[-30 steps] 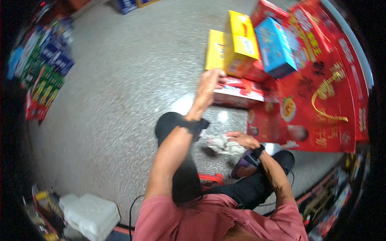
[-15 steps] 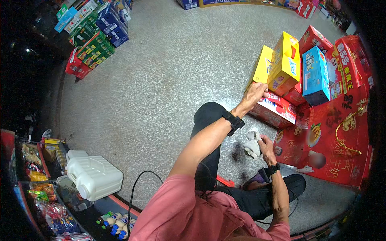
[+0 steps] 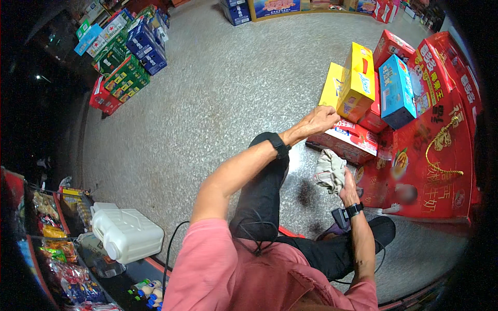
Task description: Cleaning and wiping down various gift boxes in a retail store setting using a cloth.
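A crumpled grey-white cloth (image 3: 330,171) hangs over the floor beside the red cartons. My right hand (image 3: 349,185) is closed on the cloth's right side. My left hand (image 3: 326,119), fingers curled and their tips partly hidden, grips the lower near edge of a yellow box (image 3: 332,85). Against that box stands a second, taller yellow box (image 3: 358,80) with a handle slot on top. Both rest by a red-and-white carton (image 3: 346,142), just below my left hand. A blue carton (image 3: 397,93) leans among the red ones to the right.
A large red gift carton (image 3: 436,160) with a gold rope handle fills the right side. Stacked drink cases (image 3: 127,75) stand at the far left. Near left are a white plastic jug (image 3: 127,233), small bottles (image 3: 148,293) and a rack of packaged snacks (image 3: 54,238).
My right hand has brought the cloth up toward the red-and-white carton, and more of it shows spread out. My left hand stays at the yellow box. The whole view has shifted slightly.
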Demonstrator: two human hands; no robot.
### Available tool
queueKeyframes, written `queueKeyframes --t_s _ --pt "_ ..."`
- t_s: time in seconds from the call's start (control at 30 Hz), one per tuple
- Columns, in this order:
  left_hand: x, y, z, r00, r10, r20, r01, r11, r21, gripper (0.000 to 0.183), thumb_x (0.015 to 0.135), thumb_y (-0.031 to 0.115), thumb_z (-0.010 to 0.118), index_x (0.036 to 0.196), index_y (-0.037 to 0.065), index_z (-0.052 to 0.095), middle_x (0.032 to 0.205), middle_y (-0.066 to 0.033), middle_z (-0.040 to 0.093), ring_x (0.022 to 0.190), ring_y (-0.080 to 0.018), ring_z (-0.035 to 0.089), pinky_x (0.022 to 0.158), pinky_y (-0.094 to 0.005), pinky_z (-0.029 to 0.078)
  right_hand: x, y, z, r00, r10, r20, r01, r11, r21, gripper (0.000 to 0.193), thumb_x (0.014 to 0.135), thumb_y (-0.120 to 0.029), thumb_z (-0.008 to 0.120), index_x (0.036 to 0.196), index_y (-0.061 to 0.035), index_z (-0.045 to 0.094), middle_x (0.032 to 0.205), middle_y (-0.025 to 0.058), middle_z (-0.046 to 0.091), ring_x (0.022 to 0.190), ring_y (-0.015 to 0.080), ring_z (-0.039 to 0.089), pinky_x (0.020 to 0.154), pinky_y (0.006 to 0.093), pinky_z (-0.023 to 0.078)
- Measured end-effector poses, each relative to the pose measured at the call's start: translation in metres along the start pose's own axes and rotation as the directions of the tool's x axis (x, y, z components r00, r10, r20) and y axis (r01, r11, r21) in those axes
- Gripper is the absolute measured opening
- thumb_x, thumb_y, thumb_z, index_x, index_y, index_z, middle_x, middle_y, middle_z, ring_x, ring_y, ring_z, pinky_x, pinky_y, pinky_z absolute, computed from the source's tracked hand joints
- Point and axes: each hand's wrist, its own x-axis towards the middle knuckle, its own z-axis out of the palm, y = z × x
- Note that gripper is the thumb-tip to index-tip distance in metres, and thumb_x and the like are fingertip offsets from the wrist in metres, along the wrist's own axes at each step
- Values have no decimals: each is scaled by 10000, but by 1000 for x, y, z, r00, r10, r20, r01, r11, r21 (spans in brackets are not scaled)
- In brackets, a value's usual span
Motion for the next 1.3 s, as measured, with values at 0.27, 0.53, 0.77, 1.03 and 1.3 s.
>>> queueKeyframes --t_s 0.27,0.53,0.77,1.03,1.3 --pt "-99 -34 -36 981 157 117 -195 743 640 300 790 217 556 976 -17 524 1037 -229 501 993 -361 466 821 -440 394 -5 3 7 998 -9 -56 12 999 53 346 923 -261 386 1120 -21 540 1029 112 621 893 245 629 791 387 525" --pt "-161 -25 -27 965 218 146 -249 585 771 369 734 162 646 1082 103 538 1245 -244 385 1125 -420 361 944 -537 295 -19 11 11 1000 -19 7 19 1000 14 316 908 -239 421 1060 1 557 973 111 630 826 235 638 734 375 542" --pt "-186 -20 -3 920 320 227 -381 588 714 211 653 129 670 797 29 553 1196 -209 431 1133 -395 371 914 -512 318 -1 5 -23 1000 -16 19 18 995 -98 359 921 -273 407 1116 -9 552 1036 115 625 877 228 631 776 380 534" --pt "-223 -27 -6 985 154 -74 -109 900 422 519 752 170 612 1217 36 422 1236 -228 406 1101 -396 424 955 -456 366 17 8 -54 994 112 1 -110 976 -186 407 958 -299 368 1188 4 513 1117 114 603 941 246 620 828 363 519" --pt "-216 -57 -8 886 -402 233 444 881 -167 885 740 548 633 1332 -20 300 1171 -232 470 1096 -330 476 919 -396 389 21 16 -76 986 148 -76 -163 946 -281 415 957 -310 365 1174 10 516 1102 126 606 944 259 614 837 375 506"
